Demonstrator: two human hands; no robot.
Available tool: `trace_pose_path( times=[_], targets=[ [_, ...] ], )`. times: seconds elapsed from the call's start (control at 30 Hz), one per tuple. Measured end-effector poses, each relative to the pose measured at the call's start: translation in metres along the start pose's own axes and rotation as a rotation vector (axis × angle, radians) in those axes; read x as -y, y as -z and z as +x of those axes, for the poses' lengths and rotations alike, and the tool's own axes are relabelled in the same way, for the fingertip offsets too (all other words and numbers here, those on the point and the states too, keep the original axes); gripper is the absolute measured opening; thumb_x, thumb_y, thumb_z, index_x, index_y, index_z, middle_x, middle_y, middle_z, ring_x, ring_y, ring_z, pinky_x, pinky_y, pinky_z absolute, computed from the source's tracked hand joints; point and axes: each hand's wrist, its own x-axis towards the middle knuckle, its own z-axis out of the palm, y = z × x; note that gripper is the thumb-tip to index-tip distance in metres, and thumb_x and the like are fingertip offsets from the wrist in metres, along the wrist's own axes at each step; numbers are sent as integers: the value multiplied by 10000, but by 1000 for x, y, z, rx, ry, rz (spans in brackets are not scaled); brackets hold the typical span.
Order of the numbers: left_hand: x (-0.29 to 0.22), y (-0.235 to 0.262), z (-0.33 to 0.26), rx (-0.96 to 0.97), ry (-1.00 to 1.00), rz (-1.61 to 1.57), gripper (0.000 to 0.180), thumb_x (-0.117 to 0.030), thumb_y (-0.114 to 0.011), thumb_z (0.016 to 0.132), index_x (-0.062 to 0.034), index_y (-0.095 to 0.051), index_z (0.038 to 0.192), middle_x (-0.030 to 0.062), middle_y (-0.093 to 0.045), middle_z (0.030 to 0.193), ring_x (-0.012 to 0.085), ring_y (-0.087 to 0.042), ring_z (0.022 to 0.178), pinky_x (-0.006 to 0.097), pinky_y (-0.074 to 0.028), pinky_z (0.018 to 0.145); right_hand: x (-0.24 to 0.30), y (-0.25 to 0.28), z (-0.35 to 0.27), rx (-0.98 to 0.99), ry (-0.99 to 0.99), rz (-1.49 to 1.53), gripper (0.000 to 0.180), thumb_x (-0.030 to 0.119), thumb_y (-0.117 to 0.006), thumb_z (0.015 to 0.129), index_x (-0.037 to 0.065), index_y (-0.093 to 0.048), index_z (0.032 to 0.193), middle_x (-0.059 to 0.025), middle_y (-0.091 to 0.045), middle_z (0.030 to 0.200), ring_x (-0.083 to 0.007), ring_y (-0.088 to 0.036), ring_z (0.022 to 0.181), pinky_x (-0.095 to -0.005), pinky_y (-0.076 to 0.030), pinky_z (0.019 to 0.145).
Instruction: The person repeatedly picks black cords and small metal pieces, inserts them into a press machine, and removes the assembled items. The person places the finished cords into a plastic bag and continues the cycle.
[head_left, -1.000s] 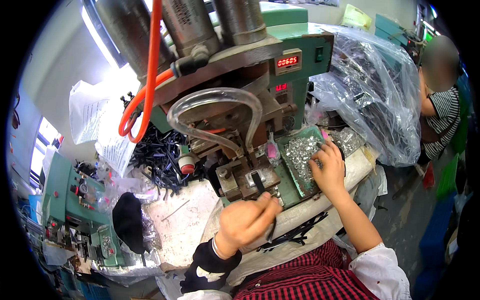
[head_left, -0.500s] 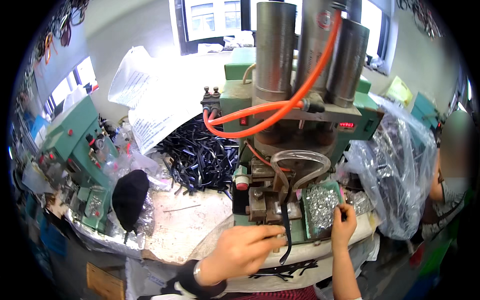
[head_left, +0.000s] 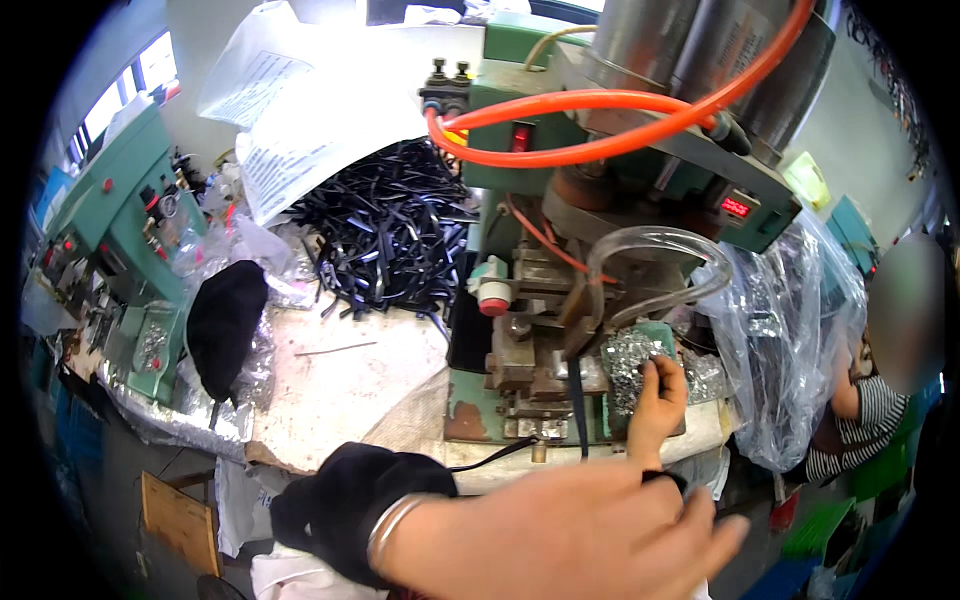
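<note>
Left hand: the left hand [head_left: 590, 540] fills the lower centre of the frame, close to the camera, fingers loosely spread and apart, gripping nothing. A metal bangle [head_left: 392, 528] and a black sleeve [head_left: 345, 500] sit at its wrist.
Right hand: the right hand [head_left: 658, 400] reaches up at centre right, fingertips pinched in the pile of small silver metal parts [head_left: 630, 355]; whether a part is clamped between them cannot be told.
Work position: the metal parts lie in a green tray [head_left: 662, 335] at the base of the green press machine [head_left: 560, 240], just right of its tooling.
Strap: a dark strap [head_left: 578, 405] hangs down from the tooling at centre frame, just left of the right hand.
Hoses: an orange hose [head_left: 600, 120] loops across the upper machine; a clear tube [head_left: 660, 255] arcs above the tray.
Stock: a heap of black strips [head_left: 385, 225] lies on the desk [head_left: 330, 385] at upper centre left.
Surroundings: a clear plastic bag [head_left: 790, 340] stands at right; another person in a striped sleeve [head_left: 860, 440] sits at the far right edge. A second green machine [head_left: 110, 220] stands at left.
Technique, as a judgement: pick one part only, with fingertips, and keep both hands out from under the press head; the free left hand would serve best steadying the strap.
</note>
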Motion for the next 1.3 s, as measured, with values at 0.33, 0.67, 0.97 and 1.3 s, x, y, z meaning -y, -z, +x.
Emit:
trace_pose_path(
  times=[0.33, 0.67, 0.97, 1.3],
  targets=[
    [30, -18, -141, -408, 885, 19, 149, 79, -652, 875, 23, -722, 994, 117, -730, 826, 174, -686, 741, 262, -517, 655, 58, 39, -25, 146, -341, 220, 152, 11, -653, 948, -30, -696, 1088, -78, -706, 1108, -140, -638, 1063, -272, -493, 902],
    [28, -25, -152, -640, 996, -64, 141, -37, -594, 969, 52, -682, 1033, 127, -687, 797, 165, -652, 680, 231, -489, 584, 101, -59, -19, 256, -172, 415, 418, -32, -680, 901, -43, -528, 1291, -77, -667, 1044, -117, -625, 970, -254, -494, 879],
    [66, -17, -42, -538, 738, 67, 102, 83, -618, 881, 52, -704, 926, 156, -743, 806, 205, -708, 698, 279, -539, 662, 126, -62, -16, 371, -322, 537, 515, -71, -611, 904, -25, -448, 1390, -91, -641, 1151, -141, -620, 1042, -264, -452, 970],
    [156, -11, -231, -838, 1119, 148, 362, -166, -642, 993, 64, -592, 1267, 189, -646, 1195, 239, -629, 1070, 301, -509, 900, 47, -5, 7, 189, 287, -537, 376, -52, -621, 775, -4, -665, 1145, -197, -650, 1176, -391, -560, 1220, -466, -414, 1065]
  ],
)
